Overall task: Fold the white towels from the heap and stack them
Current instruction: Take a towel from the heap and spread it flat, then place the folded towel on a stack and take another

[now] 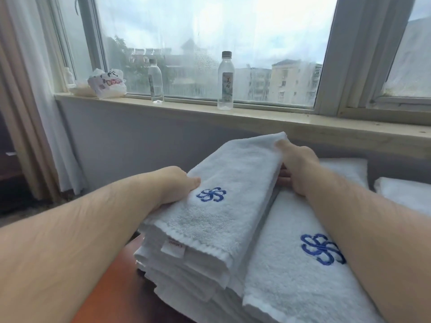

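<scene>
the left hand is gripping the left long edge of the folded towel, thumb lying on top beside the blue logo, fingers tucked underneath. the right hand is clamping the far right corner, thumb on top, fingers curling below. both hands are closed on the towel; neither is free.

the towel is sitting on top of the stack, tilted, its far end raised and its near end resting on the layers below. the stack is standing on the table, with bare table showing along the stack's near left edge. a second pile is touching the stack on its right side. the white shapes at the far right are possibly the heap; the view is not settling this.

risks at this step:
- the towel is lying skewed to the stack; releasing it now is likely leaving a corner overhanging.
- withdrawing the fingers from below is liable to be dragging the lower folds open.
- the stack's near edges are running uneven; pressing down on the left edge is risking layers sliding toward the bare table.
</scene>
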### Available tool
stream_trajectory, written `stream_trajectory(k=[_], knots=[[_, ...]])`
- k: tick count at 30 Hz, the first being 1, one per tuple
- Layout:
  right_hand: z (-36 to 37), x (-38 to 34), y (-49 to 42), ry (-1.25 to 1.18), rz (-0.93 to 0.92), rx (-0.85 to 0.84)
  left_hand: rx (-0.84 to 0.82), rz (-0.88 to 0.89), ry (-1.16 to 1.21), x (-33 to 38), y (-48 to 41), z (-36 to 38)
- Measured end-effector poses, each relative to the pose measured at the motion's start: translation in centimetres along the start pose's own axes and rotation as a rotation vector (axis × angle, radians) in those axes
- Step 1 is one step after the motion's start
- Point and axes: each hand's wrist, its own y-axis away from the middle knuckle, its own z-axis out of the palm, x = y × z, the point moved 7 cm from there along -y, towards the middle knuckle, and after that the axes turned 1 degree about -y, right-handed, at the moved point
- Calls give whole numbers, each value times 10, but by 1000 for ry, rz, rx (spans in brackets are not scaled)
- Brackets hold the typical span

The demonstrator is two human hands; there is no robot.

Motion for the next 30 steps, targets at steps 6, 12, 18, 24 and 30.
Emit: stream_trajectory(k=[6, 12, 18, 24, 30], knots=[[-1, -20, -3, 232, -254, 176, 96, 75, 27, 4, -10, 2], [-9, -17, -6, 487, -218, 263, 134, 52, -89, 8, -12, 5], [17, -70, 42, 830, -796, 403, 340, 254, 4, 25, 16, -8], [66, -33, 25, 1243, -551, -60, 22, 283, 18, 17, 42, 37], [63, -11, 18, 1258, -482, -197, 76, 312, -2, 8, 42, 44]])
